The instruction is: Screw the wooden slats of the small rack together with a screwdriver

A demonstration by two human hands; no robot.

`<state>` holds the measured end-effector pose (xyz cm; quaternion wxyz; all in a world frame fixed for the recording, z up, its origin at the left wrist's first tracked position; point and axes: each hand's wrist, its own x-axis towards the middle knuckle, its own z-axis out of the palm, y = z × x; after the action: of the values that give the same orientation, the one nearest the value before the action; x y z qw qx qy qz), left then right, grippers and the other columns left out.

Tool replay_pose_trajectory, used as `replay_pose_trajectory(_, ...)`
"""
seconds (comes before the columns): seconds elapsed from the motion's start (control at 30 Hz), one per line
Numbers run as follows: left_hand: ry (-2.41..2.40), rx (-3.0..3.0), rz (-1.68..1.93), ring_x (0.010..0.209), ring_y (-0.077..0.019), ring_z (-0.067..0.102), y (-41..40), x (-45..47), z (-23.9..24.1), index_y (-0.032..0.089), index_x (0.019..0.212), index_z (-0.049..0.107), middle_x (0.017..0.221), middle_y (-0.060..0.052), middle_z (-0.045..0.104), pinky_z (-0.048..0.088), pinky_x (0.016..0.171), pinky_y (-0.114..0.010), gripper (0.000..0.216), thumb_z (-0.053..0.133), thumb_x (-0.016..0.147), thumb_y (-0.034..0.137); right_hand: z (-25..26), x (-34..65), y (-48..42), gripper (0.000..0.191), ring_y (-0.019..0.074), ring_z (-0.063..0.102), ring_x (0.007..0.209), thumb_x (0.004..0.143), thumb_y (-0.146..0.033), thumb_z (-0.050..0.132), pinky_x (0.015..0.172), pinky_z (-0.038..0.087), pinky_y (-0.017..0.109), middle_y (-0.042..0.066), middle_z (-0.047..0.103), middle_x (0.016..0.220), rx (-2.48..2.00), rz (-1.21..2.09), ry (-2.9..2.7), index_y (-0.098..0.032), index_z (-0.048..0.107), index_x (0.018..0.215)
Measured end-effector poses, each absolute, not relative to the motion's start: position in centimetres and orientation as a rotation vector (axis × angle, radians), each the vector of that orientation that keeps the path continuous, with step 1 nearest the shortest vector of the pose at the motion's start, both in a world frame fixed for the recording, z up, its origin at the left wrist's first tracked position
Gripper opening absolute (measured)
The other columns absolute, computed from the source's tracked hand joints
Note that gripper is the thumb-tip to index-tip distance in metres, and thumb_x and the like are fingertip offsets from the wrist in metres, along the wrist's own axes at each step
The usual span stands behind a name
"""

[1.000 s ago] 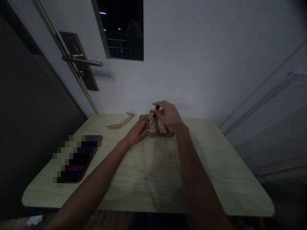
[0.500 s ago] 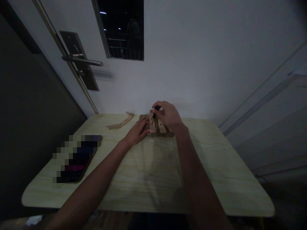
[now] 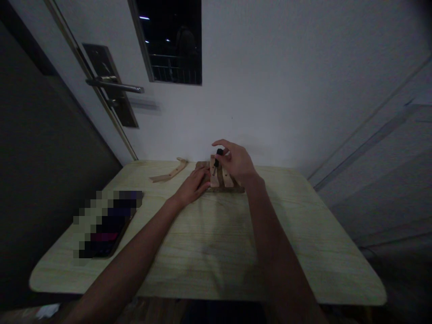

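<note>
A small wooden assembly (image 3: pixel 221 182) of light slats on a darker base sits at the far edge of the pale table (image 3: pixel 209 243). My left hand (image 3: pixel 193 185) lies flat against its left side, fingers stretched out. Above the slats, my right hand (image 3: pixel 236 162) pinches the black handle of a small screwdriver (image 3: pixel 217 159). The tool stands nearly upright with its tip on a slat.
A loose curved wooden piece (image 3: pixel 168 173) lies left of the assembly. A dark flat object (image 3: pixel 108 225), blurred out, rests at the table's left. A door with a metal lever handle (image 3: pixel 114 85) stands at the back left, and a white wall runs behind the table.
My right hand's fingers have shifted round the screwdriver handle, the forefinger now lifted. The left hand and the wooden assembly have stayed put.
</note>
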<state>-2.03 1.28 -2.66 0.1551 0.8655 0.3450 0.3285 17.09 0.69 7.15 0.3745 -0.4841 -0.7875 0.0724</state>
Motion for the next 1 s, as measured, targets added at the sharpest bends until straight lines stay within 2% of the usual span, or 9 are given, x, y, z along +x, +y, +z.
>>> replay_pose_trajectory(0.13, 0.984, 2.496, 0.949, 0.134, -0.0287, 0.036, 1.35, -2.06, -2.72, 0.016, 0.114, 0.048, 0.138, -0.016, 0.047, 0.032, 0.111, -0.048, 0.034, 0.044, 0.092, 0.042, 7.14, 17.01, 0.91, 0.018, 0.0161, 0.059, 0.081, 0.086, -0.024, 0.056, 0.079, 0.047, 0.031, 0.004, 0.065, 0.09, -1.249, 0.176, -2.018, -0.024, 0.066, 0.101)
replay_pose_trajectory(0.4, 0.998, 2.487, 0.935, 0.135, -0.0292, 0.035, 1.32, -2.08, -2.69, 0.017, 0.114, 0.049, 0.136, -0.016, 0.049, 0.032, 0.111, -0.049, 0.034, 0.043, 0.093, 0.043, 6.9, 17.0, 0.73, 0.036, 0.0175, 0.061, 0.09, 0.081, -0.01, 0.05, 0.085, 0.048, 0.033, 0.008, 0.065, 0.107, -1.22, 0.158, -1.997, -0.02, 0.062, 0.113)
replay_pose_trajectory(0.47, 0.997, 2.487, 0.932, 0.134, -0.0293, 0.035, 1.31, -2.05, -2.66, 0.017, 0.113, 0.049, 0.136, -0.016, 0.049, 0.032, 0.111, -0.049, 0.034, 0.043, 0.093, 0.043, 7.03, 17.0, 0.63, 0.034, 0.0172, 0.061, 0.085, 0.082, -0.012, 0.051, 0.081, 0.048, 0.033, 0.006, 0.067, 0.101, -1.224, 0.176, -1.993, -0.02, 0.062, 0.112)
replay_pose_trajectory(0.57, 0.997, 2.478, 0.939, 0.132, -0.0293, 0.038, 1.27, -2.03, -2.6, 0.018, 0.114, 0.049, 0.135, -0.016, 0.049, 0.033, 0.11, -0.049, 0.033, 0.043, 0.092, 0.042, 7.32, 16.98, 0.52, 0.03, 0.0163, 0.059, 0.074, 0.082, -0.021, 0.057, 0.07, 0.047, 0.03, 0.002, 0.065, 0.082, -1.254, 0.194, -1.984, -0.023, 0.06, 0.112)
replay_pose_trajectory(0.67, 0.99, 2.471, 0.946, 0.131, -0.0287, 0.039, 1.23, -2.03, -2.55, 0.019, 0.114, 0.049, 0.136, -0.015, 0.048, 0.033, 0.11, -0.049, 0.032, 0.043, 0.092, 0.042, 7.45, 16.95, 0.56, 0.019, 0.0151, 0.057, 0.069, 0.083, -0.028, 0.059, 0.065, 0.045, 0.028, 0.0, 0.062, 0.073, -1.277, 0.186, -1.98, -0.025, 0.062, 0.102)
replay_pose_trajectory(0.77, 0.977, 2.469, 0.952, 0.132, -0.0283, 0.038, 1.18, -2.03, -2.48, 0.019, 0.113, 0.049, 0.137, -0.015, 0.048, 0.033, 0.111, -0.049, 0.032, 0.044, 0.092, 0.042, 7.28, 16.95, 0.73, 0.014, 0.0149, 0.058, 0.071, 0.084, -0.03, 0.059, 0.067, 0.045, 0.029, 0.001, 0.064, 0.079, -1.284, 0.158, -1.981, -0.025, 0.064, 0.096)
replay_pose_trajectory(1.0, 1.014, 2.466, 0.931, 0.135, -0.0298, 0.035, 1.11, -1.97, -2.48, 0.017, 0.116, 0.048, 0.138, -0.017, 0.047, 0.031, 0.112, -0.051, 0.034, 0.043, 0.091, 0.041, 6.78, 17.0, 0.72, 0.036, 0.0167, 0.062, 0.085, 0.083, -0.014, 0.051, 0.084, 0.048, 0.034, 0.007, 0.067, 0.108, -1.203, 0.131, -1.996, -0.021, 0.061, 0.116)
